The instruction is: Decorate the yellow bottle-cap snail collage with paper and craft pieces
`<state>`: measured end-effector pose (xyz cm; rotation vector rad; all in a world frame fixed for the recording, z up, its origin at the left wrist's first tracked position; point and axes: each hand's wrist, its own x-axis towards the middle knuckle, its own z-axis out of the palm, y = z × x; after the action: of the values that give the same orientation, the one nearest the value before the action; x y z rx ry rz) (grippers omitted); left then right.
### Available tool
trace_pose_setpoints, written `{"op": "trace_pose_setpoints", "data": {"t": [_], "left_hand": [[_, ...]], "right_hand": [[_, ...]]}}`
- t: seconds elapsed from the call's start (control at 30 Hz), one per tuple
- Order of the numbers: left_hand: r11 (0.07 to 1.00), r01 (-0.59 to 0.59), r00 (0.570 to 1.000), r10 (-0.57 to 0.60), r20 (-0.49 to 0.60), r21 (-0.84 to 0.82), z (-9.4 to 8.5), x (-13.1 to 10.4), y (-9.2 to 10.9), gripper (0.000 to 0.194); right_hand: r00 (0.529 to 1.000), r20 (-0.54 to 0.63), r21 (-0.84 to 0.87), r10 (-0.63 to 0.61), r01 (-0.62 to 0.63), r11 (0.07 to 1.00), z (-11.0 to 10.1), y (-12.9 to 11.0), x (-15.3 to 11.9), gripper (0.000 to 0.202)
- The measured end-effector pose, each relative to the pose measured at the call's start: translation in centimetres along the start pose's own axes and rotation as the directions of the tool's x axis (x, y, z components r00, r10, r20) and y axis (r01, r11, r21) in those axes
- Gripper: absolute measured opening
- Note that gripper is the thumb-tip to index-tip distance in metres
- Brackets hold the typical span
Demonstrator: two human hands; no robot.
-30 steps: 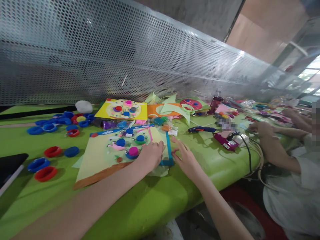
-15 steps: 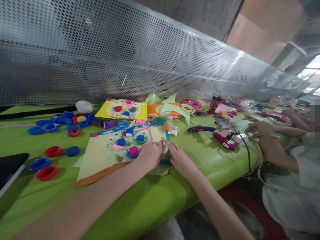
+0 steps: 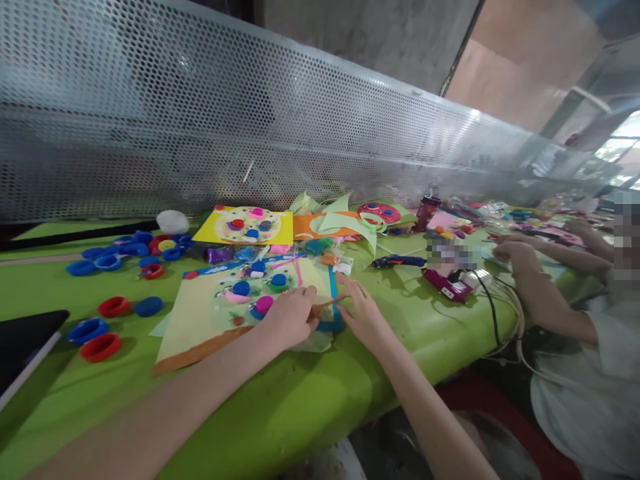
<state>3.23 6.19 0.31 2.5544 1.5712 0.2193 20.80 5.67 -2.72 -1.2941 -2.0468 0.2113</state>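
Observation:
A pale yellow craft picture [image 3: 187,313] lies on the green table, with blue and pink caps, small clay shapes and a brown clay band [image 3: 200,351] along its lower edge. My left hand [image 3: 290,317] rests over its right half, fingers closed on a thin brown clay strip [image 3: 327,305]. The strip runs rightward over the picture's blue border [image 3: 334,287]. At its far end is my right hand [image 3: 365,312], thumb and fingers apart; whether they touch the tip is hard to tell. My left hand covers part of the picture.
Red and blue bottle-cap rings [image 3: 101,347] lie at left near a dark tablet-like object [image 3: 30,347]. Behind are a yellow craft card [image 3: 280,227] and paper scraps. A glue gun [image 3: 400,261], a purple power strip [image 3: 445,285] and cables lie right, beside another person's arm [image 3: 535,293].
My hands have moved apart, the left one slightly leftward. The brown clay strip now shows stretched between them, and my right hand's fingers have spread. The view has shifted slightly.

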Motion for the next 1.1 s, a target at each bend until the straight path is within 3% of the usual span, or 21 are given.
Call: {"op": "trace_pose_setpoints", "data": {"t": [0.13, 0.27, 0.57, 0.63, 0.8, 0.97, 1.1], "left_hand": [[1.000, 0.019, 1.000, -0.019, 0.008, -0.003, -0.1, 0.1, 0.1, 0.024], [0.999, 0.032, 0.999, -0.032, 0.002, 0.002, -0.2, 0.2, 0.4, 0.025], [0.998, 0.058, 0.998, -0.058, -0.001, 0.019, -0.1, 0.2, 0.0, 0.028], [0.998, 0.060, 0.998, -0.060, -0.004, 0.019, -0.2, 0.2, -0.1, 0.028], [0.999, 0.051, 0.999, -0.051, -0.009, 0.009, -0.3, 0.1, -0.2, 0.022], [0.999, 0.025, 0.999, -0.025, -0.021, -0.024, -0.3, -0.2, -0.1, 0.024], [0.998, -0.005, 0.999, 0.002, -0.045, -0.068, -2.1, -0.5, -0.6, 0.030]], "right_hand": [[0.996, -0.005, -0.091, 0.092, -0.092, 0.992, 0.1, -0.8, -0.6, 0.066], [0.984, 0.073, -0.201, 0.161, -0.143, 0.969, 0.6, -1.4, -0.3, 0.064], [0.951, 0.286, -0.317, 0.120, -0.025, 0.948, 1.0, -1.4, 1.3, 0.056], [0.955, 0.271, -0.333, 0.121, -0.025, 0.943, 0.8, -1.1, 1.3, 0.054], [0.975, 0.107, -0.332, 0.193, -0.148, 0.931, 0.4, -0.1, 1.1, 0.047], [0.992, 0.062, -0.235, 0.108, -0.091, 0.968, 0.6, -0.2, 1.0, 0.041], [0.999, -0.007, -0.195, 0.045, -0.045, 0.980, 0.6, -0.2, 1.1, 0.039]]}}
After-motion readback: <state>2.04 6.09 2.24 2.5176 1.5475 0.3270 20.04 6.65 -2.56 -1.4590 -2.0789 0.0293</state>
